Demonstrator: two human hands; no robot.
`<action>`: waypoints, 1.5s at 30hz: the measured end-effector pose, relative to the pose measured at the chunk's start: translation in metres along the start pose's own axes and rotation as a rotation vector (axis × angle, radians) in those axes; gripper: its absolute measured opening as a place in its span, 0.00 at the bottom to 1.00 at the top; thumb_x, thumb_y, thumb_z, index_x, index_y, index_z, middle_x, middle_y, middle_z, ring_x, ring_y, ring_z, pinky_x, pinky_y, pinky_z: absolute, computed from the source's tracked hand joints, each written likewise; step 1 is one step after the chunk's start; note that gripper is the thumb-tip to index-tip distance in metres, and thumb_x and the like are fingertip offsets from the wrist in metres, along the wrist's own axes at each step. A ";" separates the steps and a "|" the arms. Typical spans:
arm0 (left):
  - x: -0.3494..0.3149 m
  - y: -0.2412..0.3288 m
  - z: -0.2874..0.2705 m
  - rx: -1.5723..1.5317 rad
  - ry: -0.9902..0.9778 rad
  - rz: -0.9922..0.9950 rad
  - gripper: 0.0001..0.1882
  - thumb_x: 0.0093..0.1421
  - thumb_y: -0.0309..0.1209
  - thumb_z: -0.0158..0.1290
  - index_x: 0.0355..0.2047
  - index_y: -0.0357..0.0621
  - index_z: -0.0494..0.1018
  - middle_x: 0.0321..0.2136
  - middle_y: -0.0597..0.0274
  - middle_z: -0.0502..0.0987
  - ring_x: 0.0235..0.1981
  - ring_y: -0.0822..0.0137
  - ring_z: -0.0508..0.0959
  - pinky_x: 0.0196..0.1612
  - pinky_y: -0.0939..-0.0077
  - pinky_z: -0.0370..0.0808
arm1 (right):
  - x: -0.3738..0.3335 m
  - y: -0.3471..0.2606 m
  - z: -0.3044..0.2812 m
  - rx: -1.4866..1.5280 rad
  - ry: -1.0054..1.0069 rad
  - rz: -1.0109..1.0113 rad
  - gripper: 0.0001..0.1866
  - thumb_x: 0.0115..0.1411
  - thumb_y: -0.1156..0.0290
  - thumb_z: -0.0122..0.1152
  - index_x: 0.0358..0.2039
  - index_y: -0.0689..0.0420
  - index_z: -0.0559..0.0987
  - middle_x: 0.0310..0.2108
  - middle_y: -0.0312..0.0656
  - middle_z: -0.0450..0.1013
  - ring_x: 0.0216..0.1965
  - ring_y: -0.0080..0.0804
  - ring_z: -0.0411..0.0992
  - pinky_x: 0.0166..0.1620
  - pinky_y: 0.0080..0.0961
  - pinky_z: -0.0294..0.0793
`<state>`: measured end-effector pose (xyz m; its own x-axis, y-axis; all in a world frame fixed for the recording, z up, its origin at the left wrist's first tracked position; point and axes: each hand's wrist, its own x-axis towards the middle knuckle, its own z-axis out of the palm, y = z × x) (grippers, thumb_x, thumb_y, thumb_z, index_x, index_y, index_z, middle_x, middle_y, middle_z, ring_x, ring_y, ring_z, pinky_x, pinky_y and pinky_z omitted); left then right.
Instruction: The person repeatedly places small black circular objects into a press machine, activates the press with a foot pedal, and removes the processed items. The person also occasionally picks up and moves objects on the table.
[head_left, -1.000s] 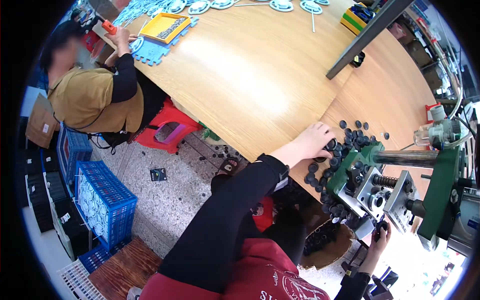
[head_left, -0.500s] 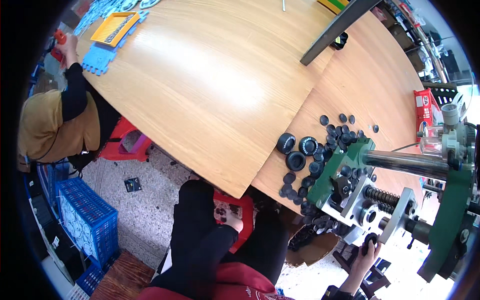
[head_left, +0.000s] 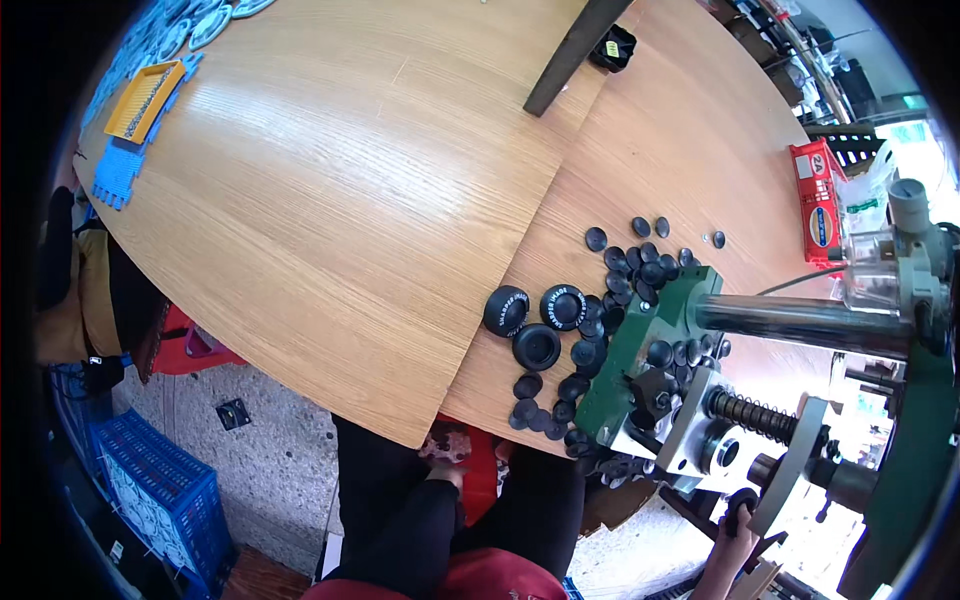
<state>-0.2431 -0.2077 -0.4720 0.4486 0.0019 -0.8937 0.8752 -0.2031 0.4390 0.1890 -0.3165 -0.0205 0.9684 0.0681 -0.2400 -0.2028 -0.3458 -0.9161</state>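
My right hand [head_left: 733, 545], at the lower right, has its fingers closed round a black wheel-like part [head_left: 741, 506]. That part is just below the press's plunger and beside its steel ring [head_left: 721, 453]. The green-framed press [head_left: 650, 345] lies along the right side, with a spring on a rod above the ring. My left hand [head_left: 447, 474] is low between my knees, in front of a red stool [head_left: 481, 470]; its fingers are too small and covered to read. Three black wheels [head_left: 537, 347] with pale lettering on some lie left of the press, among several small black discs [head_left: 615, 259].
A red box [head_left: 817, 205] stands at the far right, near a clear bag. At the far left are a yellow tray [head_left: 145, 103] and blue foam pieces [head_left: 120, 172]. A metal bar [head_left: 575, 55] crosses the table's back. Blue crates [head_left: 155, 490] stand on the floor.
The view has swung, so the table sits further left and lower. The other person's hand with an orange tool has left view. My right hand still holds the black part near the plunger.
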 end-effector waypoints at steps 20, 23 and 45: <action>-0.290 0.215 -0.176 -0.407 -0.008 0.824 0.31 0.76 0.43 0.48 0.74 0.49 0.56 0.58 0.52 0.74 0.50 0.62 0.81 0.54 0.63 0.77 | -0.047 0.000 0.091 -0.014 -0.540 -0.309 0.13 0.60 0.78 0.61 0.46 0.59 0.81 0.37 0.34 0.76 0.36 0.18 0.71 0.36 0.16 0.72; -0.323 0.251 -0.161 -0.951 -0.030 1.021 0.40 0.76 0.42 0.49 0.79 0.55 0.38 0.49 0.60 0.74 0.50 0.68 0.79 0.57 0.69 0.77 | -0.109 -0.002 0.122 -0.224 -0.825 -0.943 0.15 0.52 0.81 0.69 0.43 0.62 0.83 0.37 0.46 0.78 0.40 0.39 0.79 0.46 0.30 0.77; -0.357 0.299 -0.256 -0.823 0.455 1.004 0.29 0.71 0.24 0.55 0.70 0.42 0.60 0.50 0.58 0.77 0.40 0.69 0.82 0.43 0.75 0.81 | 0.078 0.064 0.047 -0.601 -0.006 -0.821 0.26 0.60 0.71 0.67 0.56 0.62 0.68 0.51 0.57 0.68 0.55 0.53 0.69 0.60 0.41 0.69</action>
<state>-0.0957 -0.0185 0.0023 0.8260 0.5499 -0.1239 -0.0752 0.3254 0.9426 0.2449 -0.2892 -0.1135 0.7742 0.5004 0.3875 0.6329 -0.6030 -0.4856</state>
